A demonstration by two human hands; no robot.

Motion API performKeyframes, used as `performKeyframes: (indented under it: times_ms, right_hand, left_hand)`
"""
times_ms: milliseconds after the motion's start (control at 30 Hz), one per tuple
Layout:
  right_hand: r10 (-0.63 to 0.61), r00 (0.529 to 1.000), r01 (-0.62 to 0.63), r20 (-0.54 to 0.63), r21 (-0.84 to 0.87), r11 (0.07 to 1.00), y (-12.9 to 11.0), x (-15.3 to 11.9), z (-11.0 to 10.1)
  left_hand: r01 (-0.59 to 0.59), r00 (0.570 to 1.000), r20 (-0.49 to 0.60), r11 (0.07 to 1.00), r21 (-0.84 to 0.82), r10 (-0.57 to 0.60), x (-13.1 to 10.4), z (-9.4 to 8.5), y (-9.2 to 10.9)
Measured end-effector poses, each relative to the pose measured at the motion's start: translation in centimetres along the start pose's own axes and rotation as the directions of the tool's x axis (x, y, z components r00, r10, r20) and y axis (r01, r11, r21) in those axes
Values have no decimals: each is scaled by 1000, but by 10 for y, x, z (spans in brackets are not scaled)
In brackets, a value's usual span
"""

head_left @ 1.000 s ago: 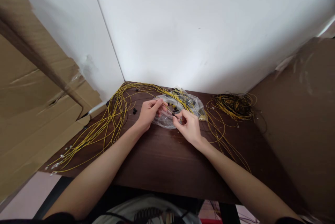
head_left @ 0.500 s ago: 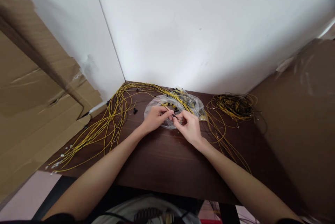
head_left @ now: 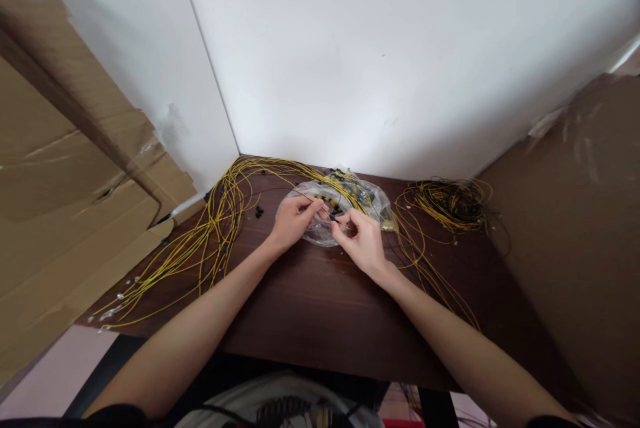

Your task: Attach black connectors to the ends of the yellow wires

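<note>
My left hand (head_left: 296, 220) pinches a thin wire (head_left: 324, 209) between thumb and forefinger, and the wire trails back toward the upper left. Close beside it, my right hand (head_left: 361, 235) is closed in a pinch on a small black connector (head_left: 334, 218) at the wire. Its exact shape is partly hidden by the fingertips. Both hands are held over a clear plastic bag (head_left: 327, 239) with small yellow and black parts (head_left: 327, 201) inside. Behind it lies a second clear bag (head_left: 376, 199) of similar parts.
A long bundle of yellow and black wires (head_left: 220, 215) fans across the left of the brown table (head_left: 320, 308). At the right lies a coiled wire heap (head_left: 445, 205). Loose black pieces (head_left: 259, 212) sit left of the bag. White panels (head_left: 390, 68) and cardboard (head_left: 565, 215) enclose the table.
My left hand has moved slightly up and left, away from the right fingertips, exposing more of the wire between them. My right hand has stayed nearly still.
</note>
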State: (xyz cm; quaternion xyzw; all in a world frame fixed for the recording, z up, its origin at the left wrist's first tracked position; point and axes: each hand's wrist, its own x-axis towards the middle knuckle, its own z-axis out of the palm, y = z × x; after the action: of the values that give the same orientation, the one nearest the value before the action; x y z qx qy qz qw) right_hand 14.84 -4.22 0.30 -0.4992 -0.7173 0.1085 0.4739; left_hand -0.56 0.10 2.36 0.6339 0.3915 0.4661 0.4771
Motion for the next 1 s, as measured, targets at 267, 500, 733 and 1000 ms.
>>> performKeyframes:
  times_ms: [267,500,733,1000]
  right_hand:
    - [42,999,-42,12,17,999,0,-1,-2]
    - [65,998,-65,-7,34,997,-1,0,-5]
    - [104,994,-105,9,123,987,1,1,-4]
    - [159,987,-156,-24,113,981,1,1,-3]
  left_hand:
    - [-34,999,-25,999,-23,34,1,-2,-1]
    - [-37,997,-75,985,-167,25,3,-5,-1]
    - [-2,987,158,985,-171,29,0,-2,-7]
    - [-126,981,129,979,-163,148,2,-4,-7]
